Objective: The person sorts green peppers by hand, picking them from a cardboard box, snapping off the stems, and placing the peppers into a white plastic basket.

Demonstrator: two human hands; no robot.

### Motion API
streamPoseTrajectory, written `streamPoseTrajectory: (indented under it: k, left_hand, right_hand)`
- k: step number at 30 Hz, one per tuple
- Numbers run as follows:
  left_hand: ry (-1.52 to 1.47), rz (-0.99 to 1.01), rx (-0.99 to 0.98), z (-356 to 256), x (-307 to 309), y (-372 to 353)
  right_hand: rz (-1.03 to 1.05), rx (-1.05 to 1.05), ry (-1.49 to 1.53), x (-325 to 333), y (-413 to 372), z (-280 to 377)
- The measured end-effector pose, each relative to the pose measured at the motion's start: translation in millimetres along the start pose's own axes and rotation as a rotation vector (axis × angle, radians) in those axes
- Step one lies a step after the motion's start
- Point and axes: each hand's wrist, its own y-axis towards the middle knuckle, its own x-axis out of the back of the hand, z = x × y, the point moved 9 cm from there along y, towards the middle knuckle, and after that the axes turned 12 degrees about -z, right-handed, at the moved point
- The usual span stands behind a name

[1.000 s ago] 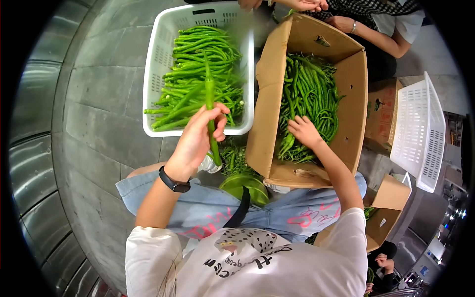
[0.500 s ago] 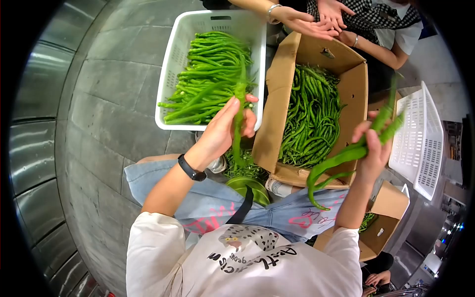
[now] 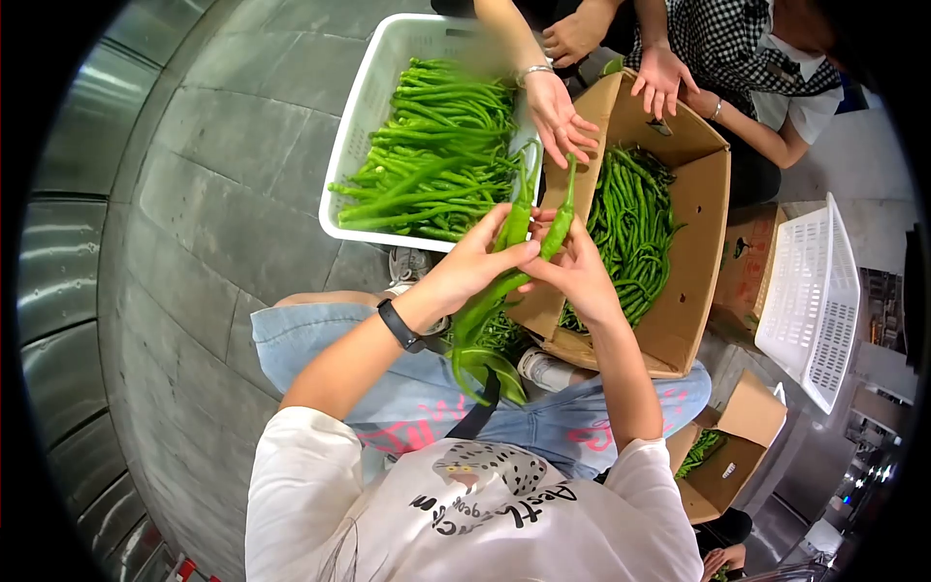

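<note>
Long green peppers [image 3: 475, 315] are gathered between my two hands over my lap, their stems up and their curved tips hanging down. My left hand [image 3: 475, 262], with a black wristband above it, is closed around peppers on the left side. Right beside it, my right hand [image 3: 579, 267] pinches a pepper [image 3: 560, 231], the thumbs almost meeting. Just beyond my left hand stands a white plastic basket [image 3: 341, 145] with long green peppers [image 3: 441, 145] laid roughly in line. Close past my right hand is a cardboard box [image 3: 703, 233] with a heap of thinner, darker green peppers [image 3: 630, 223].
Another person's open hand [image 3: 560, 114] reaches in between basket and box. A second person's hand [image 3: 662, 78] is palm up above the box's far edge. To the right are a white crate [image 3: 810, 301] and a smaller cardboard box [image 3: 747, 456]. A green stool [image 3: 499, 373] is beneath me.
My right hand has come inward from the right with its peppers to meet my left hand. The other person's hand has lowered toward the basket and box.
</note>
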Motion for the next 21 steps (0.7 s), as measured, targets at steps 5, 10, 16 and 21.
streamPoseTrajectory:
  k: [5, 10, 16, 21]
  left_hand:
    - [0.091, -0.005, -0.060, 1, 1, 4]
    - [0.255, 0.255, 0.041, 22, -16, -6]
    - [0.113, 0.222, 0.093, 26, -20, -12]
    - [0.058, 0.326, 0.154, 23, -26, -16]
  right_hand:
    - [-0.042, 0.253, -0.337, 22, -1, 7]
    - [-0.180, 0.119, -0.091, 47, 5, 25]
    - [-0.124, -0.043, -0.087, 36, -4, 13]
    - [-0.132, -0.078, 0.170, 45, -6, -6]
